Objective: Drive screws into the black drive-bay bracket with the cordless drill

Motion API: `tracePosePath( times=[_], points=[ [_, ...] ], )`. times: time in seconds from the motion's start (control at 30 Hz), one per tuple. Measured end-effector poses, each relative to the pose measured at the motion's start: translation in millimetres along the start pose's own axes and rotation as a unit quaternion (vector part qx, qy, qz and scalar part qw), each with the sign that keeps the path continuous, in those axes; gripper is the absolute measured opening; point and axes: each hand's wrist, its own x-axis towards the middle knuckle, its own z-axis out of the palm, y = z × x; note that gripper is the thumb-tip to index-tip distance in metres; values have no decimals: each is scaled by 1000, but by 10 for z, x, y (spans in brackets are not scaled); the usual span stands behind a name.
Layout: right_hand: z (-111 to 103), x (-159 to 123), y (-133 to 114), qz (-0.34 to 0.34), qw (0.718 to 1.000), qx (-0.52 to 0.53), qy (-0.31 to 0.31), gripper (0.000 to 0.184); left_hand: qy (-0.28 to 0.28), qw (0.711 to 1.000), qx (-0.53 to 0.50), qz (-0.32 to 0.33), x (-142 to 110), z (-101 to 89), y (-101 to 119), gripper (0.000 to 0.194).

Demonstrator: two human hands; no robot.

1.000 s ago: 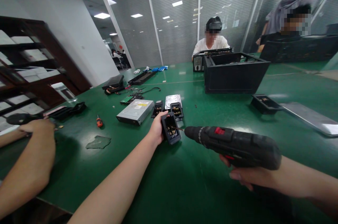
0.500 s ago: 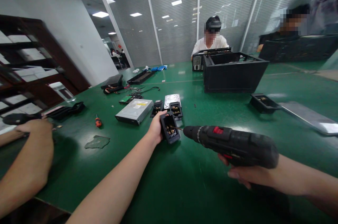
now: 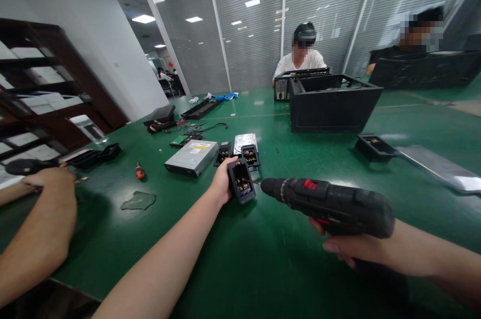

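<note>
My left hand (image 3: 222,183) is closed on the left side of a small black open box (image 3: 248,196) and keeps it tilted above the green table. Several brass-coloured screws lie inside the box. My right hand (image 3: 353,248) is wrapped round the grip of a black cordless drill (image 3: 330,204) with red buttons. The drill points left, and its thin bit reaches to the mouth of the box; whether the tip touches a screw I cannot tell. Just behind the box are two similar black boxes holding brass-coloured pieces (image 3: 249,155) and a silver hard drive (image 3: 245,142).
A silver optical drive (image 3: 191,157), an orange screwdriver (image 3: 140,172) and a grey-green scrap (image 3: 139,201) lie to the left. At far left a co-worker's arm (image 3: 45,219) holds another drill. Black computer cases (image 3: 330,108) stand at the back, before two seated people. Another black box (image 3: 376,146) is at right.
Almost nothing differs. The drill and my right hand have shifted very slightly up and left, while my left hand keeps the box in nearly the same place.
</note>
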Motion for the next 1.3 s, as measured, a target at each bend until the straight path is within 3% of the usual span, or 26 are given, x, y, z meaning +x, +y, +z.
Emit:
tracePosePath(
  times=[0.37,1.3],
  points=[
    [12,-17,-118,23,1000,8,-9,29,1,1000,1,0,21,-22,-13,31],
    [1,-2,-31,3,1000,3,-8,25,-5,1000,-4,-4,34,-35,-14,32]
  ],
)
